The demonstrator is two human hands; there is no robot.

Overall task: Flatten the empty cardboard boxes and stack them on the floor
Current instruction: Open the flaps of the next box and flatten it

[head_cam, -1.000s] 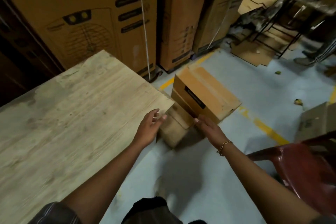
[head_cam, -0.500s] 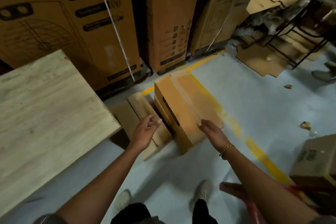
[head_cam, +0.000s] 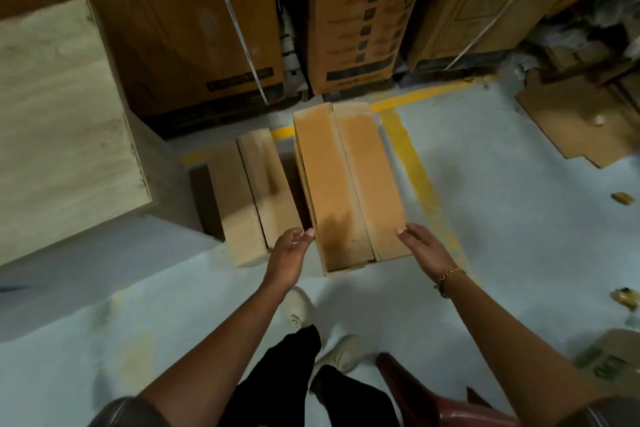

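Note:
An orange-brown cardboard box [head_cam: 349,180] stands on the grey floor in the middle of the view, its two top flaps closed with a seam running away from me. A paler, lower cardboard box [head_cam: 251,198] lies just left of it, touching or nearly so. My left hand [head_cam: 289,255] reaches to the near left corner of the orange box, fingers apart, holding nothing. My right hand [head_cam: 420,246], with a chain bracelet at the wrist, rests its fingertips on the box's near right corner without gripping it.
A wooden table [head_cam: 62,128] fills the left. Tall printed cartons [head_cam: 356,21] line the back. A yellow floor line [head_cam: 422,184] runs right of the box. Flattened cardboard [head_cam: 575,121] lies far right, another box [head_cam: 613,357] near right, a red chair [head_cam: 433,402] by my feet.
The view has tilted down and moved over the boxes. Both hands have shifted to the near corners of the orange box, which now lies square to me.

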